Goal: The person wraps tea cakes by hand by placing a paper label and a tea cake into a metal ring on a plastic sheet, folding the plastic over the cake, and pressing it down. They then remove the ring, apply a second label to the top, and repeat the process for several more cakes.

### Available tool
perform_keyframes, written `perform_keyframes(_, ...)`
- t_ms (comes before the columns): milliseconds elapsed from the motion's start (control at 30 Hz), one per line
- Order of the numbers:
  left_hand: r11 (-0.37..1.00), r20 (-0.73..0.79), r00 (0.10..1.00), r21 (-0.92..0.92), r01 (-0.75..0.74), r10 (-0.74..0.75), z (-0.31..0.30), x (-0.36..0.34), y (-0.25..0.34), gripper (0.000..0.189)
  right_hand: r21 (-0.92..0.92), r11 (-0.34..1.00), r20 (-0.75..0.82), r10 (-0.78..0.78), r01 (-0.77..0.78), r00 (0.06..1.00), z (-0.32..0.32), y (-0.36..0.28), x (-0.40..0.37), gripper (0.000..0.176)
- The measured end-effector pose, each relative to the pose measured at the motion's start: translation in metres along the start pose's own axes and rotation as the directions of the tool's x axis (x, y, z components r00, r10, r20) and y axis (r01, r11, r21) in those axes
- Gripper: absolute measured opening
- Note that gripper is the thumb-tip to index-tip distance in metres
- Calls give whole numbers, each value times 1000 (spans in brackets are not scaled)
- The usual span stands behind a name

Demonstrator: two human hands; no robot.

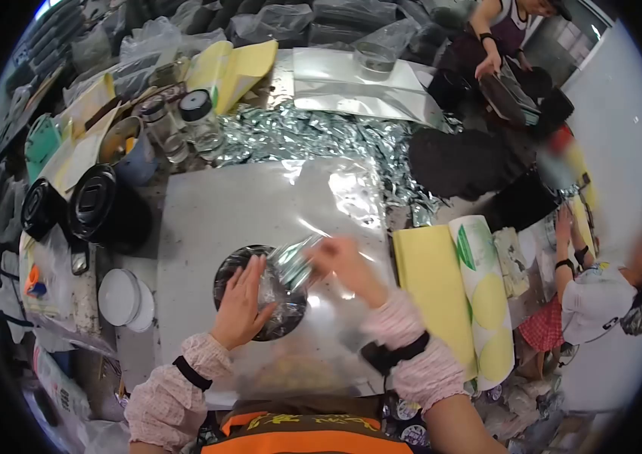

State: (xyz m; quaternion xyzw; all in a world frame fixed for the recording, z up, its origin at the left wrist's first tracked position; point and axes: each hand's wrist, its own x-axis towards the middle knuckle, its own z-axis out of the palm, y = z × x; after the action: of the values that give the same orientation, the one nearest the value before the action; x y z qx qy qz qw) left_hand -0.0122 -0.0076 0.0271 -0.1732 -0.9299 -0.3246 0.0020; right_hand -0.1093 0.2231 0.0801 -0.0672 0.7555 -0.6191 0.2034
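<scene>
**A:** Where are the hands?

**B:** Both are over a white board [207, 219] at the near edge of the tabletop [133, 352]. The left hand [241, 303] lies flat with its fingers spread on a dark round disc [290, 314].

**A:** And the right hand?

**B:** The right hand [343, 261] is just beside the disc's far-right rim. Its fingertips are pressed together on a strip of shiny film [290, 261]. It is blurred, so I cannot tell more about the pinch.

**A:** Where does the film lie?

**B:** It runs from the pinch down onto the disc, partly under the left fingers. A clear sheet [321, 197] covers the board around it and catches the glare.

**A:** What else is on the tabletop?

**B:** Two black lids [94, 204] sit side by side toward the left edge, with a white lid [120, 296] closer to the near edge. Beyond them are a blue pot [135, 159] and two black-capped jars [200, 117]. Crumpled foil [321, 136] spreads past the board's far edge. Yellow sheets [430, 291] lie just beside the board on the right, close to the right forearm.

**A:** Is anyone else there?

**B:** Two other people. One is at the far right corner, with a hand [489, 64] over a dark flat thing. The other [593, 291] sits low by the right edge and wears a dark wristband.
</scene>
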Motion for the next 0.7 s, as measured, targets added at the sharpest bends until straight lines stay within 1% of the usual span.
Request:
perform_keyframes(33,984,-107,993,-179,26,-46,0,0,-5,94,-201,976,71,-71,84,995,35,16,4,36)
perform_keyframes(67,932,-197,975,-361,29,-107,2,-1,-5,98,-61,997,68,-37,41,997,67,22,-3,35)
perform_keyframes(100,845,-265,946,-535,17,-187,4,-6,-4,102,-395,900,-27,-213,185,977,87,28,-5,30)
perform_keyframes(133,932,-331,937,-362,-15,-114,1,-10,-9,107,-451,868,-41,-254,208,966,98,33,-6,27)
perform_keyframes(167,978,-321,947,-199,-61,-6,0,-11,-8,105,-510,829,-54,-296,228,954,103,36,-6,25)
perform_keyframes(200,993,-287,952,-35,-116,101,-6,-14,-1,102,-483,848,-44,-271,217,962,105,38,-7,23)
perform_keyframes(233,974,-230,949,125,-190,214,-10,-13,5,100,-454,868,-47,-247,199,968,104,40,-8,21)
perform_keyframes(267,983,-160,975,123,-133,152,-10,-9,9,90,-430,884,-63,-231,182,971,99,39,-6,20)
perform_keyframes(367,987,-10,1000,160,-25,27,-1,-1,5,83,-480,823,-144,-417,305,897,92,24,-29,18)
perform_keyframes(433,970,30,999,242,-18,11,2,2,7,80,-612,642,52,-551,462,833,84,45,-30,17)
perform_keyframes(500,964,86,996,266,-20,-3,1,8,13,80,-634,714,92,-311,297,946,92,59,-20,28)
perform_keyframes(533,959,107,994,284,-11,-20,0,9,16,80,-605,747,118,-257,275,959,85,58,-21,27)
perform_keyframes(600,965,139,989,260,2,-40,2,9,16,84,-538,805,199,-167,250,966,71,50,-14,25)
perform_keyframes(633,967,159,986,255,13,-56,0,8,14,86,-406,874,6,-291,268,957,54,54,-14,16)
perform_keyframes(667,954,141,989,299,-10,-34,-3,7,14,86,-273,907,-194,-377,320,905,25,63,-19,8)
perform_keyframes(700,941,118,993,337,-25,-16,-4,7,17,88,-458,857,-403,-439,238,803,-17,79,-20,8)
